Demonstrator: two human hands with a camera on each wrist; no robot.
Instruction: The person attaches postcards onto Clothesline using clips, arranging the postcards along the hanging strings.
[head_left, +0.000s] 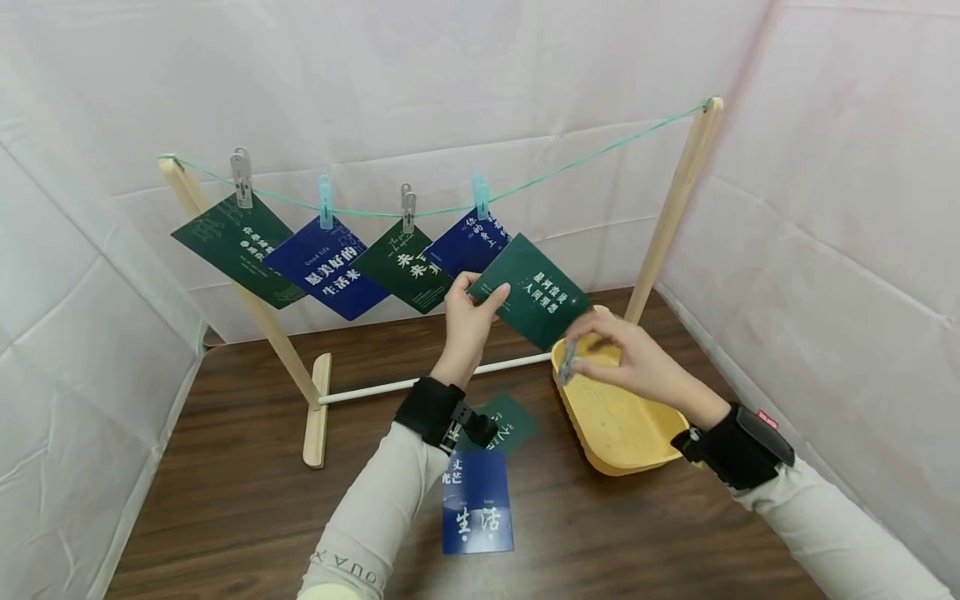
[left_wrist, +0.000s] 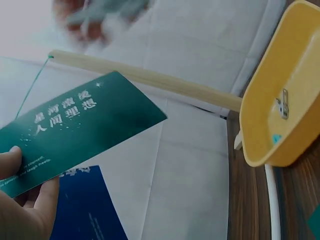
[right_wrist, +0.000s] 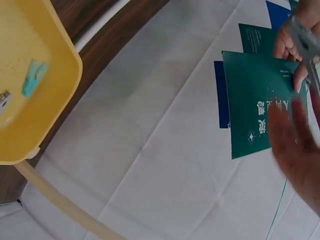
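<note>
My left hand [head_left: 467, 327] pinches a dark green card [head_left: 536, 287] with white writing by its lower left edge, thumb in front. The card is tilted and held just below the teal line [head_left: 600, 152]. To the right of it, my right hand [head_left: 630, 354] holds a grey clothespin [head_left: 567, 363] between thumb and fingers, above the yellow basket [head_left: 626, 425]; the hand is blurred. Close behind my left hand, a blue card [head_left: 467, 243] hangs from the line by a light blue clothespin [head_left: 481, 196].
More cards hang to the left: a green card [head_left: 408, 267], a blue card [head_left: 327, 267] and another green card [head_left: 236, 250]. Wooden posts, such as the right post [head_left: 675, 208], carry the line. A blue card [head_left: 477, 504] overlaps a green card [head_left: 510, 421] on the table. Clothespins [left_wrist: 284, 104] lie inside the basket.
</note>
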